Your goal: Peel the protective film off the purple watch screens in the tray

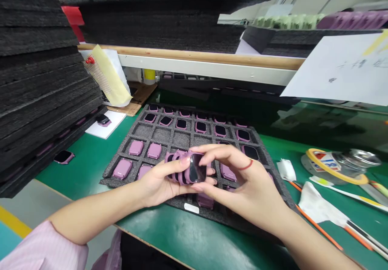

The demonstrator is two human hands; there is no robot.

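My left hand (160, 183) is wrapped round a short row of purple smartwatch cases (197, 169), pressed face to back, with the dark screen of the front one turned to the right. On that front case my right hand (247, 177) has its thumb and fingertips at the edges. Both hands are above a black foam tray (162, 134) with square compartments. Purple cases with dark screens sit in its far rows. Nearer cases, such as a purple case (123, 168) at the left, show plain purple faces. My hands hide part of the tray's middle.
Tall stacks of black foam trays (39, 72) stand at the left. A loose watch case (64, 157) lies on the green table (151, 225), another (103, 119) on white paper. At the right are a glass and metal bottle (339, 165), a white cloth (317, 205) and thin sticks.
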